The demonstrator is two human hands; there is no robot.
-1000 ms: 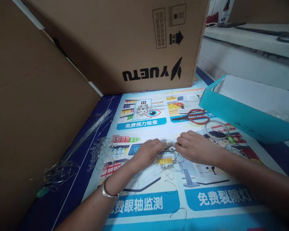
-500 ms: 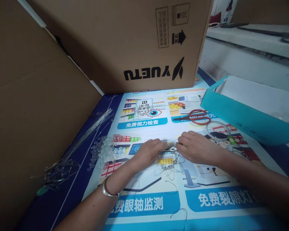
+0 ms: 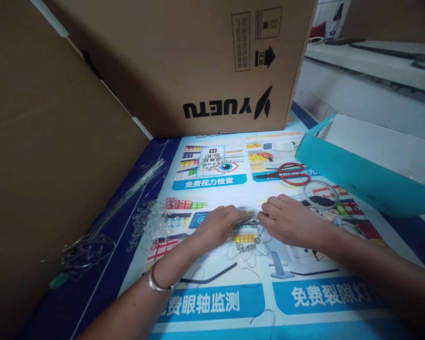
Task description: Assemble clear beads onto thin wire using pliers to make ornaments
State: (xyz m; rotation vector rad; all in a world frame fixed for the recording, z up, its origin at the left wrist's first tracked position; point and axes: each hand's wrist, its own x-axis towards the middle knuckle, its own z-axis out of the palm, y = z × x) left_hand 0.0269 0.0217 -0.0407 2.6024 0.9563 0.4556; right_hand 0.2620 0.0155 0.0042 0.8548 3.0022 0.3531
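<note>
My left hand and my right hand meet fingertip to fingertip over a printed poster. Together they pinch a thin wire piece between them. Below the fingers lies a small tangle of wire loops with beads. A silver bangle circles my left wrist. Left of my left hand sits a heap of clear beads.
A large cardboard box stands at the back and a cardboard wall at the left. A bundle of long wires lies at the left. Red scissors, a tape ring and a teal box are at the right.
Both hands stay together on the wire piece, with only slight finger movement. The view has shifted a little.
</note>
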